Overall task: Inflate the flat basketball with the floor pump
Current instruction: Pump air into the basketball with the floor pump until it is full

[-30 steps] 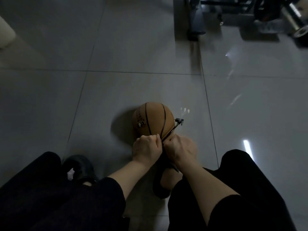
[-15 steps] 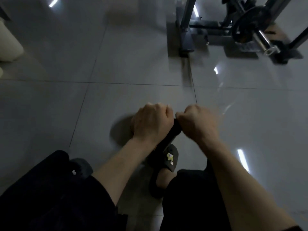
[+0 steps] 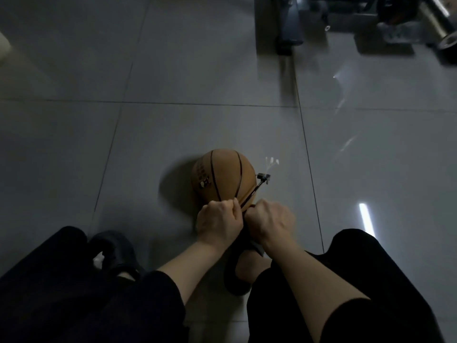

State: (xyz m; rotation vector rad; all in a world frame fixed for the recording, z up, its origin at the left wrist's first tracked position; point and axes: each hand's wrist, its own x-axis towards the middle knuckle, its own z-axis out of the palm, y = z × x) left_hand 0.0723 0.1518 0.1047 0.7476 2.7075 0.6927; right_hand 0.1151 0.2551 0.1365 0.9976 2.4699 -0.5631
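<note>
From the head view, the left hand [image 3: 218, 222] and the right hand [image 3: 269, 222] sit knuckle to knuckle low over the tiled floor [image 3: 123, 144], each grip curled tight round the pump handle [image 3: 244, 211], which is almost wholly hidden beneath the fists. The basketball [image 3: 222, 175] lies on the floor just beyond the hands, orange-brown with dark seams. A thin black hose [image 3: 254, 193] runs from between the hands up along the ball's right side to a small connector [image 3: 263, 176]. Dark slippers [image 3: 116, 251] and black trousers [image 3: 371, 280] fill the lower part. Gym equipment [image 3: 358, 18] stands at the top right.
</note>
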